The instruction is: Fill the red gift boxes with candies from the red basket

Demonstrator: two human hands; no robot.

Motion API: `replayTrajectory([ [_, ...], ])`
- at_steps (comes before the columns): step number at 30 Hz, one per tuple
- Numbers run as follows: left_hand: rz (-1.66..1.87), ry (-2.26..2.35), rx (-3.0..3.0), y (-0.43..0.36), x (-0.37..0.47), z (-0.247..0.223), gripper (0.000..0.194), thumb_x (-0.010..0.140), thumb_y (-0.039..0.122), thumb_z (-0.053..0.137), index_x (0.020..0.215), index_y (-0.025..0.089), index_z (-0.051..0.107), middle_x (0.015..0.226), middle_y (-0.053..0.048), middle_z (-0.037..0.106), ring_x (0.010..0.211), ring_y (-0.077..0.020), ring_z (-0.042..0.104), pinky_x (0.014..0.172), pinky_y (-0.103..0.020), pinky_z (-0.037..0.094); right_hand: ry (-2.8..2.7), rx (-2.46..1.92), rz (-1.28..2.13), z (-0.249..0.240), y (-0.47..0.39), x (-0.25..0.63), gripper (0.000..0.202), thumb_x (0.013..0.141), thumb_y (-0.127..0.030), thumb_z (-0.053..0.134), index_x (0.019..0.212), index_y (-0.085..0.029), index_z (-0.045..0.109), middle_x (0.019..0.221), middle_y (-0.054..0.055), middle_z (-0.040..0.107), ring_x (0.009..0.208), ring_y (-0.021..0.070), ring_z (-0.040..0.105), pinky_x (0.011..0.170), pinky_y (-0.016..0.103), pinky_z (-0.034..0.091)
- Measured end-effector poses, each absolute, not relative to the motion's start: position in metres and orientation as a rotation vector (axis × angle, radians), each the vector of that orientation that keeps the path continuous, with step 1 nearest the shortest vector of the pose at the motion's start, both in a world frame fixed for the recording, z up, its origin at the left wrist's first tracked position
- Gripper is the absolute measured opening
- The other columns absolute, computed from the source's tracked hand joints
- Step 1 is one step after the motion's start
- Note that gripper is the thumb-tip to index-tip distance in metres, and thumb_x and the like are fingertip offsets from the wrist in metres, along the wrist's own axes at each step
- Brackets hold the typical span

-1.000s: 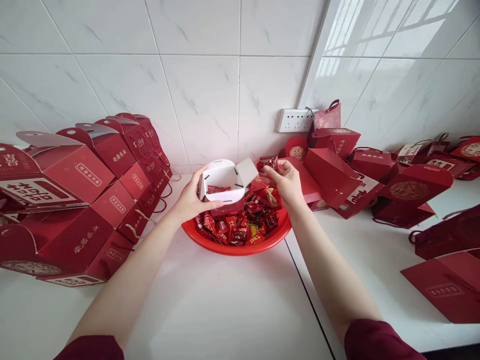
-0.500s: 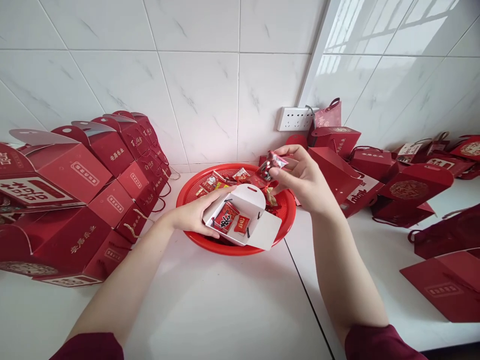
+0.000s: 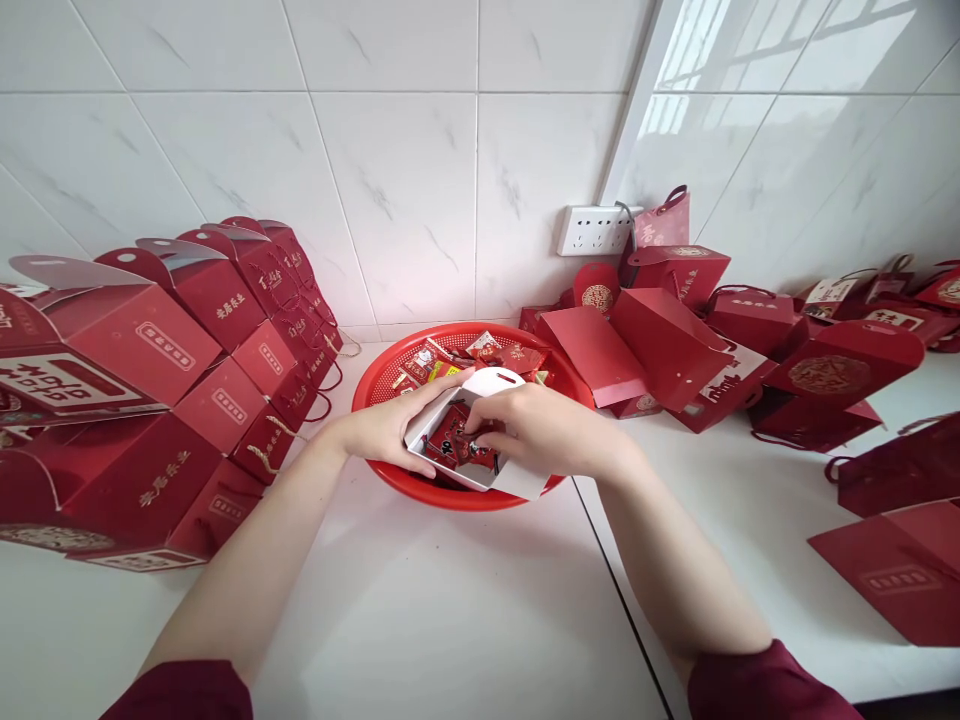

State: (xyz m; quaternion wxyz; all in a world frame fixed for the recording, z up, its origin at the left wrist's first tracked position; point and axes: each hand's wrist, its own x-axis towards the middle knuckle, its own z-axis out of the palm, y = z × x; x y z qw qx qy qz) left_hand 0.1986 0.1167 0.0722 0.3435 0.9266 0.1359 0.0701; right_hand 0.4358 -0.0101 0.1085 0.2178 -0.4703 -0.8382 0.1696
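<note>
My left hand point(image 3: 386, 430) grips the left side of an open gift box point(image 3: 529, 482), its white inside facing up and its flaps spread. The box is tilted over a red plastic basket point(image 3: 409, 490). My right hand point(image 3: 536, 425) reaches into the box, fingertips pinched on a small dark red snack packet point(image 3: 481, 456), partly covered by the fingers. Beside it in the box lies another red packet point(image 3: 447, 446) with white lettering. Behind the box, several wrapped snacks point(image 3: 517, 357) lie in the basket.
Stacked red gift boxes point(image 3: 225, 310) with cord handles stand at the left. More red boxes point(image 3: 667, 350), some with open flaps, spread along the right side. A white power strip point(image 3: 596, 230) is against the tiled wall point(image 3: 405, 200). A dark seam crosses the white countertop point(image 3: 420, 610).
My right hand has moved down and left from above the basket into the box, carrying the snack packet. My left hand and the box stay almost in place.
</note>
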Motion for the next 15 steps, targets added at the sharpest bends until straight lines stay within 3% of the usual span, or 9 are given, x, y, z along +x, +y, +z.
replayTrajectory([
  [3, 0.149, 0.391, 2.441, 0.116, 0.198, 0.072, 0.124, 0.069, 0.042, 0.085, 0.160, 0.039, 0.001, 0.170, -0.005, 0.010, 0.155, -0.0323, 0.021, 0.122, -0.047, 0.031, -2.445, -1.361, 0.453, 0.099, -0.004, 0.425, 0.024, 0.092, -0.012, 0.053, 0.090, -0.021, 0.075, 0.087, 0.002, 0.074, 0.075, 0.0151, 0.062, 0.064, 0.027, 0.039],
  [7, 0.128, 0.438, 2.488, 0.113, 0.200, 0.072, 0.127, 0.067, 0.043, 0.087, 0.161, 0.036, 0.002, 0.169, -0.007, 0.017, 0.153, -0.0341, 0.026, 0.123, -0.048, 0.030, -2.579, -1.504, 0.502, 0.089, 0.002, 0.416, 0.032, 0.091, -0.008, 0.051, 0.085, -0.022, 0.079, 0.076, 0.004, 0.072, 0.067, 0.0168, 0.061, 0.060, 0.028, 0.036],
  [15, 0.175, 0.439, 2.513, 0.106, 0.204, 0.075, 0.124, 0.069, 0.041, 0.085, 0.161, 0.037, 0.003, 0.170, -0.005, 0.011, 0.154, -0.0329, 0.021, 0.123, -0.048, 0.032, -2.601, -1.574, 0.605, 0.076, 0.014, 0.417, 0.036, 0.080, 0.003, 0.051, 0.096, -0.019, 0.074, 0.092, 0.007, 0.071, 0.072, 0.0169, 0.060, 0.057, 0.025, 0.036],
])
